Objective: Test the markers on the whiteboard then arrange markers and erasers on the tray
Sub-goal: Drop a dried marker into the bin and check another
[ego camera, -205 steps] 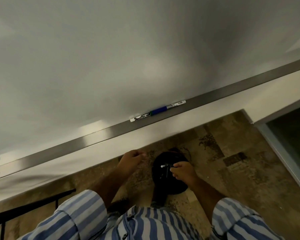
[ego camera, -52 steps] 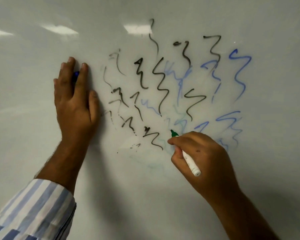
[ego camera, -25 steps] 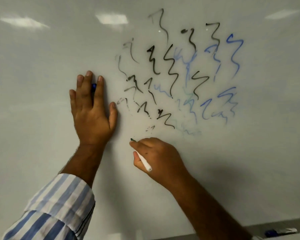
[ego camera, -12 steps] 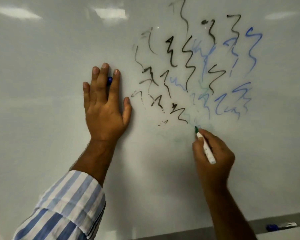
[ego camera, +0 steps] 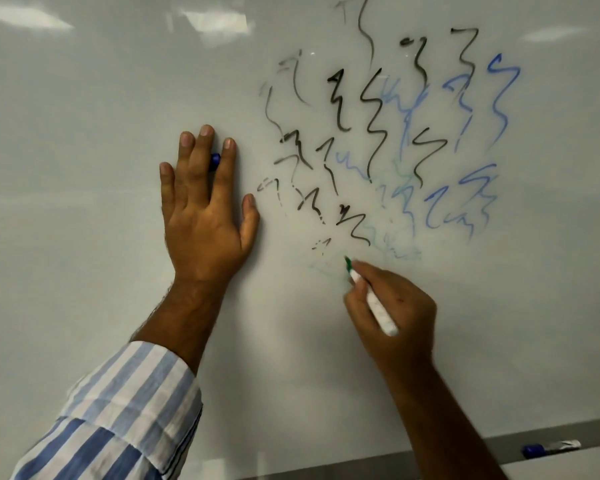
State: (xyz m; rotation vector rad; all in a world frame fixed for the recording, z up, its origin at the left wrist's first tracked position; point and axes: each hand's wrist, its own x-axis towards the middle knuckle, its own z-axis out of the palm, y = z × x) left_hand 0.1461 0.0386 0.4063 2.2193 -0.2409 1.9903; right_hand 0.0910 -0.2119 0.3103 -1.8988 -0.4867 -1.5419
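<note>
Right hand: the right hand (ego camera: pixel 392 313) gripped a green marker (ego camera: pixel 371 299), fingers curled round its white barrel, at about 5 o'clock from the middle of the view.
Green marker: its green tip touched the whiteboard (ego camera: pixel 84 168); the barrel slanted back toward 5 o'clock, its blunt end sticking out past the knuckles.
Left hand: the left hand (ego camera: pixel 205 216) lay flat against the board at about 9 o'clock of the scribbles, fingers straight and pointing to 12 o'clock, thumb spread toward 3 o'clock.
Blue cap: a small blue cap (ego camera: pixel 214 161) showed between the middle and index fingers; I could not tell how it was held, beyond being tucked under those straight fingers.
Scribbles: black squiggles (ego camera: pixel 371 123) and blue squiggles (ego camera: pixel 499 98) filled the board toward 1 o'clock; faint green traces (ego camera: pixel 400 252) lay just at 2 o'clock of the marker tip.
Tray: a grey tray (ego camera: pixel 465 455) ran along the board's lower edge at 5 o'clock.
Blue marker: a blue-capped marker (ego camera: pixel 551 449) lay on the tray, well apart from both hands.
Sleeve: a blue-and-white striped sleeve (ego camera: pixel 125 410) covered the left forearm at 7 o'clock.
</note>
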